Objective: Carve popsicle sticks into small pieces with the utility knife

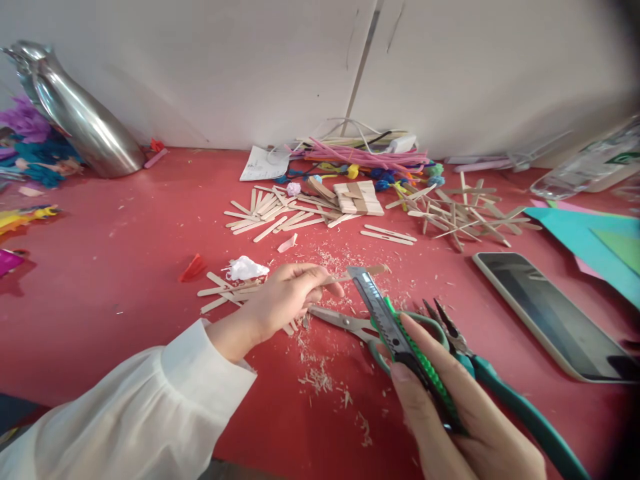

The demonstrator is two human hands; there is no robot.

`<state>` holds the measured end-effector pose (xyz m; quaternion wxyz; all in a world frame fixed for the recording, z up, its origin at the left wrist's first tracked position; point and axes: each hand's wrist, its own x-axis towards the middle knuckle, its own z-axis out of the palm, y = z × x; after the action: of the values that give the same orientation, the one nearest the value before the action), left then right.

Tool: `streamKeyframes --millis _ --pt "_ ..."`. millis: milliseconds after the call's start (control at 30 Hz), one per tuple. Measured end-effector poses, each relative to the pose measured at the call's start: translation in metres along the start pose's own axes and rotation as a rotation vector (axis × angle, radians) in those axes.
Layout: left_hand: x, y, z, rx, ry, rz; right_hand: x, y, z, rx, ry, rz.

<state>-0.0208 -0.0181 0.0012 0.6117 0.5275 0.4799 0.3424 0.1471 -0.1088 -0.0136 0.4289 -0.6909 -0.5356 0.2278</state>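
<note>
A wooden craft stick (376, 270) is pinched in my left hand (285, 300), its free end pointing right. My right hand (450, 407) grips a green and black utility knife (387, 327), whose blade lies at the stick, seemingly touching it. Wood shavings (320, 379) are scattered over the red table around and below both hands. Under the knife lie green-handled scissors (345, 320), partly hidden by it. Beside my right hand rest needle-nose pliers (463, 343) with green handles. Several craft sticks (220, 293) and a crumpled white scrap (246, 269) lie behind my left wrist.
Loose craft sticks (273, 210) and a stick bundle (367, 198) lie farther back, near pink pipe cleaners (360, 155). A phone (545, 313) and coloured paper (585, 233) are at right, a plastic bottle (590, 160) behind. A steel jug (90, 113) stands back left.
</note>
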Motion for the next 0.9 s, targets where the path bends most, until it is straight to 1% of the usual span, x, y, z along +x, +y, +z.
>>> streamKeyframes --millis 133,200,367,500,600,667,767,900 --pt "-0.0018 -0.0019 -0.0014 0.143 0.065 0.088 0.0011 0.0053 0.0027 0.039 -0.010 -0.170" --pt "-0.0031 -0.0016 -0.0013 0.254 0.098 0.138 0.0023 0.0080 0.0033 0.044 -0.034 -0.222" --pt "-0.0051 -0.0022 -0.0005 0.519 0.157 0.267 0.0041 0.0098 0.0039 0.039 -0.039 -0.254" --pt "-0.0050 -0.0044 -0.0010 0.566 0.177 0.275 0.0042 0.0079 0.0037 0.024 -0.008 -0.248" --pt "-0.0050 -0.0041 -0.0011 0.558 0.168 0.272 0.0059 0.0074 0.0020 -0.006 -0.020 -0.272" --pt "-0.0047 -0.0028 -0.0006 0.550 0.171 0.268 0.0071 0.0076 0.0004 -0.059 0.010 -0.262" --pt "-0.0041 -0.0015 -0.0001 0.531 0.174 0.265 0.0064 0.0075 -0.0006 -0.134 0.111 -0.168" --pt "-0.0021 -0.0018 -0.0044 0.540 0.206 0.220 0.0022 0.0022 0.0006 -0.036 0.143 -0.042"
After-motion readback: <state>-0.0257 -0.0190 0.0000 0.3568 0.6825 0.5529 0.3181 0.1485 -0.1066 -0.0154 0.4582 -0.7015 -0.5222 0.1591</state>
